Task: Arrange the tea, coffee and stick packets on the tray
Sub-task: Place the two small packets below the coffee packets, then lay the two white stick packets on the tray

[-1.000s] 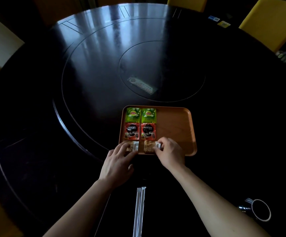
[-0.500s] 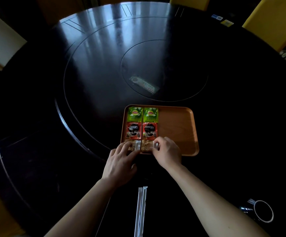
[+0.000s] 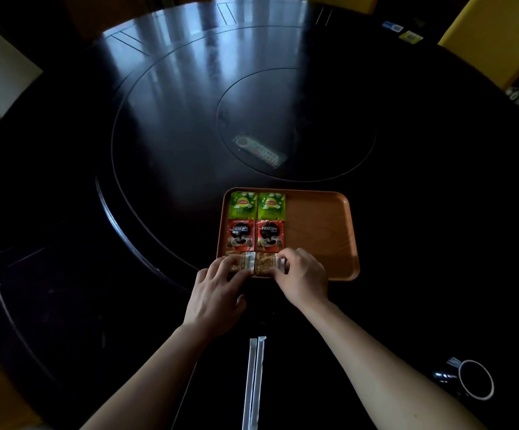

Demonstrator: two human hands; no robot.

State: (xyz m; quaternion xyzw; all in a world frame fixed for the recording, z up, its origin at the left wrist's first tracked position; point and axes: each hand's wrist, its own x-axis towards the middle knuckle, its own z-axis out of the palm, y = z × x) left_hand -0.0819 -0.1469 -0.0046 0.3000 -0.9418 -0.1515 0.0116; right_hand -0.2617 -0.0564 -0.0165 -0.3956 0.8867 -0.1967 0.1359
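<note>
An orange wooden tray (image 3: 320, 231) lies on the dark round table. Its left half holds two green tea packets (image 3: 257, 205) in the far row and two red coffee packets (image 3: 255, 235) in the middle row. Two tan packets (image 3: 259, 264) lie side by side in the near row. My left hand (image 3: 217, 293) rests its fingertips on the left tan packet. My right hand (image 3: 303, 279) pinches the right end of the right tan packet. Two long white stick packets (image 3: 253, 383) lie on the table near me, between my forearms.
A black mug (image 3: 472, 380) with a white rim stands at the near right. A clear wrapped item (image 3: 259, 152) lies on the table's inner disc beyond the tray. Yellow chairs (image 3: 497, 35) stand around the far edge. The tray's right half is bare wood.
Both hands pushed the two tan packets together, closing the gap between them in the near row. The tea and coffee packets stayed put.
</note>
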